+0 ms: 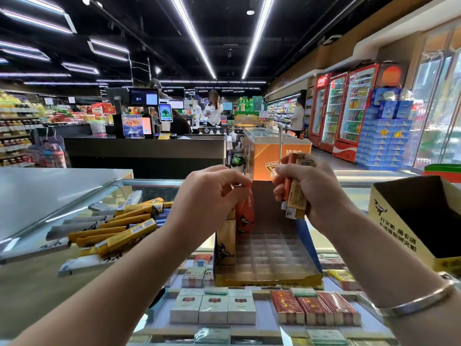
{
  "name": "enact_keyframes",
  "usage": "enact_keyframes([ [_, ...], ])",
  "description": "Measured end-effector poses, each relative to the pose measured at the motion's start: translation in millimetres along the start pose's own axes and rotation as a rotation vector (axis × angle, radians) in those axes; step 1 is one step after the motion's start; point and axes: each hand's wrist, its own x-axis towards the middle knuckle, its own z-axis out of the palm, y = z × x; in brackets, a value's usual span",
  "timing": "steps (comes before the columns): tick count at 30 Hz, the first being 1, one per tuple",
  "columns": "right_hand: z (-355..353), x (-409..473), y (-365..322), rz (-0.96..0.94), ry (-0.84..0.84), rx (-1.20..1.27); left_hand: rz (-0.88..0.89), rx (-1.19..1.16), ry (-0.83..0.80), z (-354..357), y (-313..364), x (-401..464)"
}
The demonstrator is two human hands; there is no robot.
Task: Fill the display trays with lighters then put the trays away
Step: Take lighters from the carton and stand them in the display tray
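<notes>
Head view: left hand (212, 193) raised over display tray (268, 248), grip narrow, fingertips pinched on top end of orange-red lighter (245, 216) held upright at tray's rear left corner. Lighter's lower end at or in a rear slot; exact seating not discernible. Tan lighter (227, 243) upright just beside it, to the left, in tray's left column.

Right hand (309, 188) raised above tray's rear right, grip wrapped round a bundle of lighters (294, 191): orange-red and tan bodies visible, ends protruding above and below the fist. Count within bundle not discernible. Silver bracelet (419, 299) on right wrist.

Tray: yellow cardboard front lip, blue right side wall, tall brown back panel, clear grid of square slots. Most visible slots unfilled. Tray set on glass tabletop (264, 307) above rows of cigarette packs (213, 309) in white, red and green.

Loose pile of lighters (119, 228) on tabletop to left of tray, near but apart: yellow and grey bodies lying flat, overlapping, barcode stickers showing. Open yellow carton (404, 221) at right edge of tabletop, printed with a black animal figure and Chinese characters, interior dark.

Background: checkout counter (144, 148) with screens, orange chest freezer (277, 148), red drink coolers (346, 108) along right wall, two persons standing far behind.
</notes>
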Motion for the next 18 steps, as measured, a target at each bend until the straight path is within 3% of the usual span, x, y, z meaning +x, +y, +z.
enact_keyframes([
  [18,4,-4,-2,-0.022,0.008,-0.022,-0.077,0.17,-0.237,-4,11,2],
])
